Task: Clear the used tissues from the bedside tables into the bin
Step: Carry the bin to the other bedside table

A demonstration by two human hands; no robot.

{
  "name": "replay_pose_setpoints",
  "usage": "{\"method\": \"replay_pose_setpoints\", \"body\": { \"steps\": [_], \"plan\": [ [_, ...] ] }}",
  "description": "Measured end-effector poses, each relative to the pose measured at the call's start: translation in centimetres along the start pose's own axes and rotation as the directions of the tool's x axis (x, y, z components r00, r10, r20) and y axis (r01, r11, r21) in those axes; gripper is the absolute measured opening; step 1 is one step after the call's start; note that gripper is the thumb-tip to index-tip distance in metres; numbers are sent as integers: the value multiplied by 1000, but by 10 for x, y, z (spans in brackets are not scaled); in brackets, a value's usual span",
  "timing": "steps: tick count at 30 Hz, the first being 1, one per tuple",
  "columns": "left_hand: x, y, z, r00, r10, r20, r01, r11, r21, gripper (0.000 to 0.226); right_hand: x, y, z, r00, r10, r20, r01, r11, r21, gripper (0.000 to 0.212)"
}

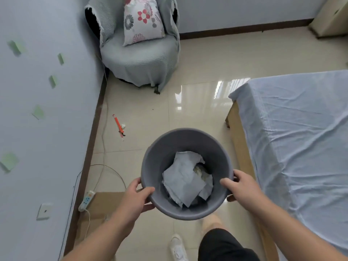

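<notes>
Tissues [185, 180] — white, crumpled, heaped — inside round grey bin [160, 147].

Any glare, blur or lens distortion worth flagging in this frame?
Head view: window glare on the glossy floor tiles near the bed; wide-angle bending curves the wall; the foot under the bin is motion-blurred; the tissues, left hand and right hand are sharp, evenly lit.

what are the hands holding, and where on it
Both hold the grey bin by its rim: left hand on the near-left edge, right hand on the right edge.
</notes>
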State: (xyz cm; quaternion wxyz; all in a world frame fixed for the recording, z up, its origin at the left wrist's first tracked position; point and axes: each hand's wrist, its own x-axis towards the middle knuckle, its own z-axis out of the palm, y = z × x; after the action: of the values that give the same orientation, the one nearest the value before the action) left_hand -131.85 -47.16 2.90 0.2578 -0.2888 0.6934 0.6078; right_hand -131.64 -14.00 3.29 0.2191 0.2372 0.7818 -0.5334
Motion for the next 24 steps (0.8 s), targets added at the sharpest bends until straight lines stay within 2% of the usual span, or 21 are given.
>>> {"method": "replay_pose_setpoints", "body": {
  "steps": [6,14,20,24],
  "plan": [
    [97,123,31,1000,28,12,-29,993,115,30,113,-71,-44,1000,11,-14,-10,999,42,8],
    [197,273,75,998,55,26,-56,996,69,32,242,-203,-122,999,-36,-24,35,999,-11,10],
    [301,362,75,997,58,46,-60,998,31,32,348,-287,-133,998,-41,-42,39,999,-34,11],
    [386,430,71,990,73,124,-81,995,63,34,421,-332,-132,995,0,-104,0,1000,-1,13]
  ]
}}
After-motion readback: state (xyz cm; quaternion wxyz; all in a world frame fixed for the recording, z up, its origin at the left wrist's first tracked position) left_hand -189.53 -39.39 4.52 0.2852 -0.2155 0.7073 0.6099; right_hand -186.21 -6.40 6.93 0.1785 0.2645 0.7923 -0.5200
